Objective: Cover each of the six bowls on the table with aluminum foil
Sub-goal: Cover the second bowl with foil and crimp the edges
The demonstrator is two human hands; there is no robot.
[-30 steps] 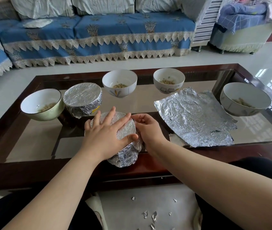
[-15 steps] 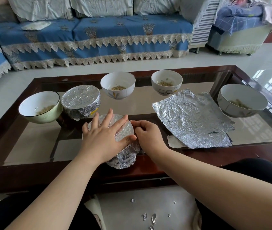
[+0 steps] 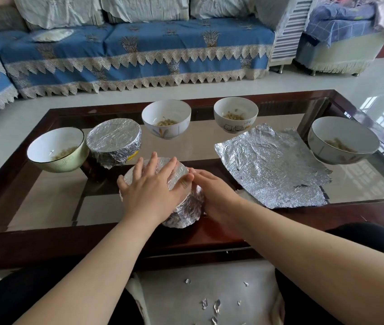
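Fingers [image 3: 153, 165] of left hand [image 3: 150, 191] spread flat atop foil-wrapped bowl [image 3: 184, 207] at near table edge [image 3: 45, 235], prob. to pin it. Right hand [image 3: 214, 195] vs its side, likely crimping foil; finger pose unclear. Spare foil sheet [image 3: 273, 167] just right, w/ four bowls uncovered.

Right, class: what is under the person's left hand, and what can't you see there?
Under the left hand sits a foil-wrapped bowl, with crinkled foil over its top and sides. The right hand touches its side. The foil hides the bowl itself and anything inside it.
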